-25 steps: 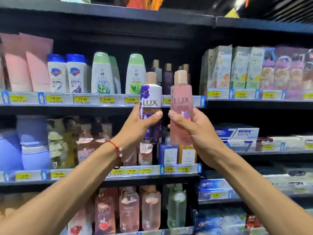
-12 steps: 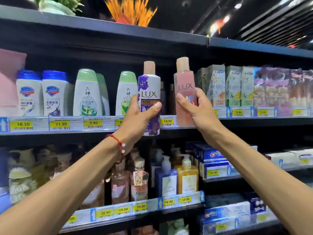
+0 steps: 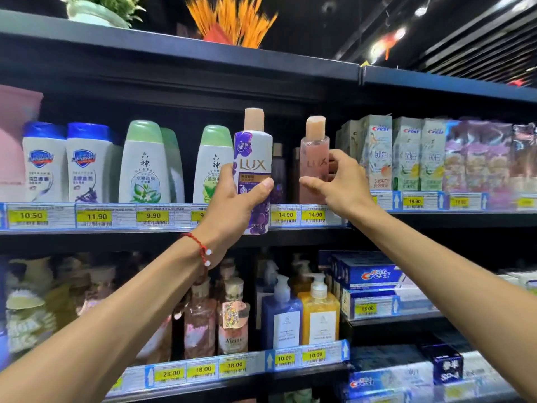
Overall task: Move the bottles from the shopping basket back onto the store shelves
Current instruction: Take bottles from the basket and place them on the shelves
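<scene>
My left hand [image 3: 232, 210] grips a white and purple LUX bottle [image 3: 253, 167] with a tan cap, upright in front of the upper shelf's price rail [image 3: 293, 216], its base below the rail. My right hand [image 3: 343, 184] is wrapped around a pink LUX bottle [image 3: 314, 158], thumb in front and fingers on its right side. That bottle stands upright over the shelf behind the 14.90 tags, its base hidden by the rail and my thumb. The shopping basket is out of view.
Green-capped white bottles [image 3: 145, 167] and blue-capped bottles [image 3: 87, 167] fill the shelf to the left. Dark bottles [image 3: 278, 173] stand behind the gap. Crest boxes [image 3: 406, 155] line the right section. Pump bottles [image 3: 319, 315] sit on the shelf below.
My right hand has moved the pink bottle further back and right, over the shelf. My left hand stays roughly in place with the purple bottle. The camera has moved closer.
</scene>
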Demonstrator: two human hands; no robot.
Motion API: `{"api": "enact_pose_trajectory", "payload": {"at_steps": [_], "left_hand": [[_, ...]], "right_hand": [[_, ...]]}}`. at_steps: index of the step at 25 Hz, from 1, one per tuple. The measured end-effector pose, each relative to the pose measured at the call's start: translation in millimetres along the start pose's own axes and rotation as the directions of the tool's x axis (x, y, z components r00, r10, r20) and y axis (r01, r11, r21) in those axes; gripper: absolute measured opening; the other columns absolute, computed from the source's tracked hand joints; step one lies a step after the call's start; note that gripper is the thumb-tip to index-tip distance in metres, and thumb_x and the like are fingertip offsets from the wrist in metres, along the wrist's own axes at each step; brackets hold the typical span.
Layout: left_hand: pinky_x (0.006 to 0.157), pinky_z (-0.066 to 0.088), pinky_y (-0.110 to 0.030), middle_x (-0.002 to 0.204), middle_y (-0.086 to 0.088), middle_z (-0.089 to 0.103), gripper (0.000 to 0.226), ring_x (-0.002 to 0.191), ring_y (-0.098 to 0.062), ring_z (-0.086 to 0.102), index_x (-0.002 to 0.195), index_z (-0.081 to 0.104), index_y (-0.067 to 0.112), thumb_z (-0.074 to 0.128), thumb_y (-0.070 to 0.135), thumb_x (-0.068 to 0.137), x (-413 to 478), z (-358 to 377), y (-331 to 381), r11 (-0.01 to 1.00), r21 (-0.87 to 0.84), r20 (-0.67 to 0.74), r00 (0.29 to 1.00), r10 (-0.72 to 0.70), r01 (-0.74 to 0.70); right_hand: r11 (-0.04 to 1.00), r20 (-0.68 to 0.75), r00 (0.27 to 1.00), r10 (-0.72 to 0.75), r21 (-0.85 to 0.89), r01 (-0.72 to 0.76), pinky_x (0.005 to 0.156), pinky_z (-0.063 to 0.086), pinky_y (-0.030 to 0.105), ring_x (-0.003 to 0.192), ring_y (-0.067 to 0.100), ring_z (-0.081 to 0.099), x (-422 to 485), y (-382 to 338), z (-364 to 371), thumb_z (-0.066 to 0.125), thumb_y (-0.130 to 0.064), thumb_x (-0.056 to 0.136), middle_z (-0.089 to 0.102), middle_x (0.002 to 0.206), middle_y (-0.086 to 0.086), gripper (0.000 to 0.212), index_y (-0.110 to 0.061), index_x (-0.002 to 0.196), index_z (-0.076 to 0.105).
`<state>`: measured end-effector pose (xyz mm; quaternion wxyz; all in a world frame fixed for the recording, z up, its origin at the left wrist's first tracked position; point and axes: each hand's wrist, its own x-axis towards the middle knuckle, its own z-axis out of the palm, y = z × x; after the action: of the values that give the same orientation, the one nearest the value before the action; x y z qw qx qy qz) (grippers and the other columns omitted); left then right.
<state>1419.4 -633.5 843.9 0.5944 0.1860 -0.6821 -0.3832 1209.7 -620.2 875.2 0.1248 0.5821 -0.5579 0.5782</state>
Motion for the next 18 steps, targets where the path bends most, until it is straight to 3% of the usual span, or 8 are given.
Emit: {"api": "enact_pose_trajectory", "payload": {"at_steps": [3,7,10,15,18], "left_hand": [[0.092,0.058,-0.031,0.121,0.001,0.066,0.04,0.11,-0.012,0.067,0.134,0.048,0.021,0.065,0.025,0.099,-1.8,1.4,-1.1,1.0,0.021,-0.009,1.0,-0.002,0.002],[0.085,0.057,-0.024,0.118,0.004,0.066,0.039,0.106,-0.008,0.067,0.134,0.047,0.022,0.065,0.026,0.099,-0.2,0.9,0.0,1.0,0.025,-0.012,1.0,-0.01,0.01],[0.09,0.057,-0.028,0.116,0.005,0.066,0.038,0.107,-0.009,0.067,0.132,0.048,0.022,0.065,0.026,0.099,0.6,1.1,-2.6,1.0,0.023,-0.015,1.0,0.002,-0.001],[0.081,0.056,-0.02,0.117,0.006,0.065,0.039,0.104,-0.006,0.066,0.133,0.046,0.024,0.065,0.027,0.099,1.3,0.9,-2.3,1.0,0.027,-0.019,1.0,0.001,-0.001],[0.086,0.057,-0.024,0.118,0.005,0.065,0.04,0.105,-0.008,0.066,0.134,0.045,0.022,0.065,0.027,0.099,1.1,0.7,-2.7,1.0,0.029,-0.014,1.0,-0.004,0.004]], "right_hand": [[0.989,0.094,0.995,0.046,-0.143,-0.033,0.091,0.053,0.039,0.108,0.025,0.065,3.4,9.5,9.1,0.085,-0.042,0.083,0.069,0.118,0.003,0.069,-0.017,0.136,0.05],[0.962,0.065,0.989,0.131,-0.249,-0.111,0.093,0.049,0.041,0.118,0.034,0.059,9.1,10.4,14.0,0.081,-0.04,0.088,0.06,0.131,0.016,0.068,-0.006,0.134,0.045],[0.938,0.056,0.991,0.121,-0.335,-0.095,0.1,0.047,0.047,0.125,0.04,0.054,9.1,7.8,13.8,0.08,-0.037,0.09,0.053,0.137,0.022,0.072,-0.001,0.137,0.04],[0.923,0.051,0.988,0.148,-0.366,-0.119,0.092,0.051,0.048,0.118,0.042,0.06,8.5,3.4,14.3,0.079,-0.034,0.092,0.059,0.128,0.023,0.061,-0.001,0.128,0.043],[0.909,0.051,0.986,0.161,-0.397,-0.127,0.093,0.05,0.049,0.119,0.042,0.058,7.5,4.4,17.6,0.074,-0.033,0.096,0.06,0.127,0.023,0.052,-0.002,0.127,0.047]]}}
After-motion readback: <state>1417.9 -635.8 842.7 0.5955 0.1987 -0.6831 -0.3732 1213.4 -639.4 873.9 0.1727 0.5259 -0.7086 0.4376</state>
